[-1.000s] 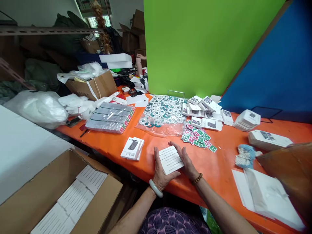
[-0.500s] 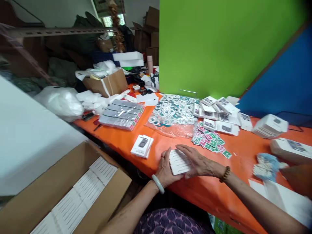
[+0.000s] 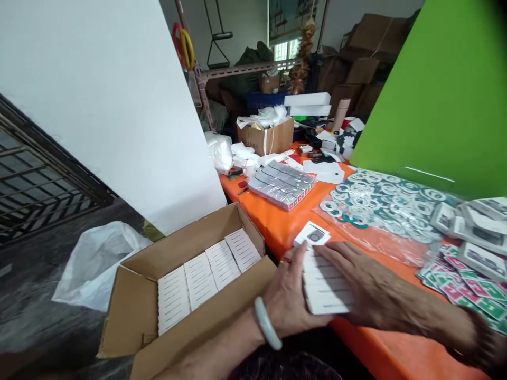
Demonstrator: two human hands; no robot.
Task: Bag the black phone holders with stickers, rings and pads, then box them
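Observation:
A stack of small white boxes [image 3: 325,285] sits between my two hands, their narrow edges facing up at me. My left hand [image 3: 291,295] grips its left side and underside; a pale bangle is on that wrist. Against the right side presses my right hand [image 3: 368,279], fingers closed along it. Just beyond the stack, a few white printed boxes [image 3: 312,232] lie on the orange table, partly hidden by the held stack. To the left stands an open cardboard carton [image 3: 198,322], with rows of similar white boxes [image 3: 206,269] packed in it.
Flat plastic-wrapped packs [image 3: 283,182] lie on the orange table [image 3: 273,224]. Farther right are a bag of white and teal rings [image 3: 388,198], printed cards [image 3: 467,279] and white boxes [image 3: 481,227]. A white panel [image 3: 130,105] rises behind the carton; a white plastic bag [image 3: 99,264] rests on the floor.
The view has swung left, bringing the whole carton and the floor into sight. My hands, still holding the stack of white boxes, are nearer the carton and the table's edge.

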